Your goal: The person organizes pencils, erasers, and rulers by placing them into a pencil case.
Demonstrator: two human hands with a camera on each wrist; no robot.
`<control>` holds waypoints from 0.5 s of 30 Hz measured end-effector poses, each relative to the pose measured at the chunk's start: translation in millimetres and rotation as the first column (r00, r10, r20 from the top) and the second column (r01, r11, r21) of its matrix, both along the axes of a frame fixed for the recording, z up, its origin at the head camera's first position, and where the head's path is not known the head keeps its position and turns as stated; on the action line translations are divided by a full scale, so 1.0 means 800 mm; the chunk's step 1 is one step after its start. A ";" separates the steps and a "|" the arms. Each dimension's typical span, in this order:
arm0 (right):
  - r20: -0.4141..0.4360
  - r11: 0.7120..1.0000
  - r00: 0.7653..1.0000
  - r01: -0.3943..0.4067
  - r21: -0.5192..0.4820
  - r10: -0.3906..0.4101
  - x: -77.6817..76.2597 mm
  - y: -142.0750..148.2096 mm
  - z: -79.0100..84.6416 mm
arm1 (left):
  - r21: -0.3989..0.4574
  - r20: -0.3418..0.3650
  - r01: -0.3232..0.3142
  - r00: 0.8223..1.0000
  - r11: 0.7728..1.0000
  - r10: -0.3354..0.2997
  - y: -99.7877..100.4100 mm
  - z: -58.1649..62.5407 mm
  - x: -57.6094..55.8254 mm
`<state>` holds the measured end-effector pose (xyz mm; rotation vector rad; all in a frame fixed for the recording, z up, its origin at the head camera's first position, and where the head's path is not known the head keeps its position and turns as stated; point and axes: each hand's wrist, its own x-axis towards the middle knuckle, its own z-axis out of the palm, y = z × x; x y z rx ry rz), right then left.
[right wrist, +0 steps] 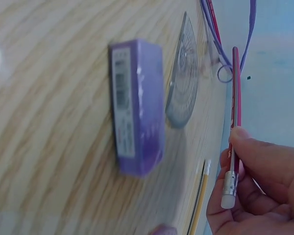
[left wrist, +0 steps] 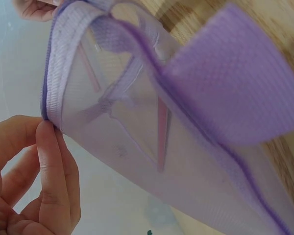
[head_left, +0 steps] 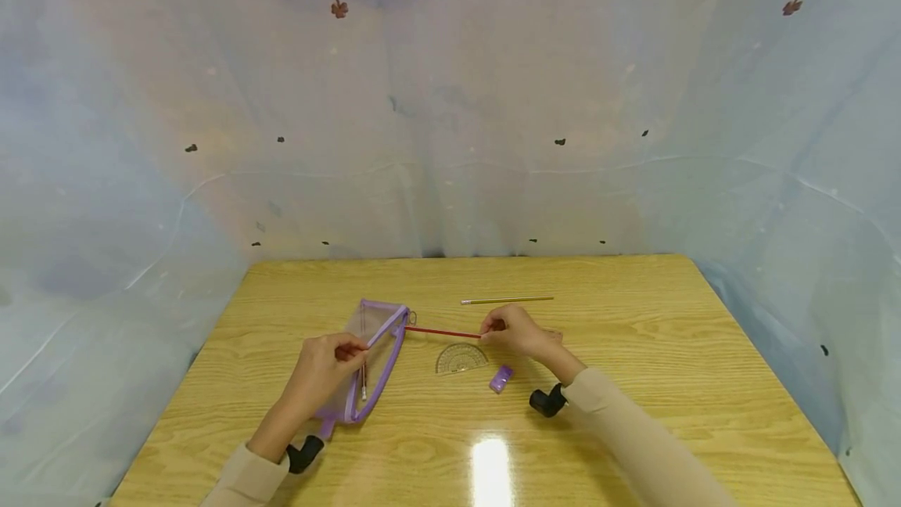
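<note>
My left hand (head_left: 320,370) pinches the edge of a purple mesh pencil case (left wrist: 132,161) and holds its zipped mouth apart. Inside the mesh lies a red pencil (left wrist: 162,132). Between the thumb and fingers of my right hand (head_left: 512,329) is another red pencil (right wrist: 236,107), held near its white eraser end. Its far end points left and reaches the mouth of the case. On the table below lie a clear protractor (head_left: 461,358) and a purple eraser (head_left: 500,379) with a barcode label.
Behind my right hand, a yellow pencil (head_left: 507,300) lies on the wooden table (head_left: 598,444). A brown item (head_left: 554,334), partly hidden by the right wrist, rests to the right. Pale hanging sheets (head_left: 450,100) surround the table's back and sides.
</note>
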<state>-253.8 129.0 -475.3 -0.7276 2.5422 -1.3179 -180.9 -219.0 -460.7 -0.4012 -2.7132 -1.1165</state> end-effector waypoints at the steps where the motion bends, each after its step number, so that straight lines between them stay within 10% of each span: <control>1: 0.001 1.000 1.000 -0.005 -0.005 0.005 0.001 -0.002 0.001 | 0.001 -0.001 0.000 1.000 1.000 0.000 0.000 0.000 0.000; 15: 0.028 1.000 1.000 0.012 -0.003 -0.012 0.002 -0.027 0.004 | 0.002 -0.014 -0.001 1.000 1.000 0.001 0.002 -0.001 0.001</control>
